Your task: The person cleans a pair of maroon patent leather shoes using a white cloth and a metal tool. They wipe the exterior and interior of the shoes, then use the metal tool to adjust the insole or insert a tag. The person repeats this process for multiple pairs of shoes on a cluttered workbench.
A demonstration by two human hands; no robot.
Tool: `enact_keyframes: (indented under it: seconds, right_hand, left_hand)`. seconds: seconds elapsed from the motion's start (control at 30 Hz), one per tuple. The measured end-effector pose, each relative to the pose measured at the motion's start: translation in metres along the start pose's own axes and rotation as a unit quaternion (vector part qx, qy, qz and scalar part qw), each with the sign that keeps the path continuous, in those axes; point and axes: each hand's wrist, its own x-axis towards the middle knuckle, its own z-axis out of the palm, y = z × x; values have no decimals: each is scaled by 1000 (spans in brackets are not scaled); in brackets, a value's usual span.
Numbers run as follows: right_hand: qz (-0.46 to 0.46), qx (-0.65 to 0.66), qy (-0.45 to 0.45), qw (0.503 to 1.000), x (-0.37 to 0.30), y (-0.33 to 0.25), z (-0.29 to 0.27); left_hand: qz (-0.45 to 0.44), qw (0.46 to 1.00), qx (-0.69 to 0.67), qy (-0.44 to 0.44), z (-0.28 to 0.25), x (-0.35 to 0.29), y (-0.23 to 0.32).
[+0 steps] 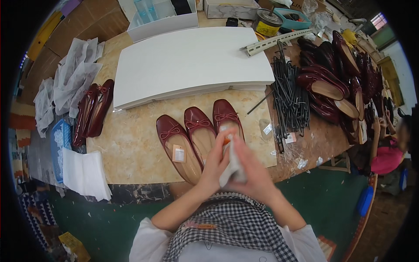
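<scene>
greyish wad (234,167) partly hidden between hands (214,163)

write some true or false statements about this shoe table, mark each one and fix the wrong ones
1. Three dark red shoes lie side by side in front of the person, toes pointing away. True.
2. The whitish piece lies apart from both hands. False: the whitish piece is between the left hand and the right hand.
3. The black rods lie left of the white stack. False: the black rods lie to its right.
4. A slotted strip overlaps the right end of the white stack. True.
5. The blue tray is on the right. False: the blue tray is on the left.
</scene>
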Motion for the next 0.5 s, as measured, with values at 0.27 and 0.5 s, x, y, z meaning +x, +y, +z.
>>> enact_keyframes:
  seconds: [0.27, 0.5]
  right_hand:
    - [237, 284, 134, 920, 42, 57, -28]
    - [-142, -289, 30, 946, 62, 103, 47]
  left_hand:
    - [171, 753, 616, -154, 2, 10, -29]
    - [143, 724, 629, -243, 22, -17, -21]
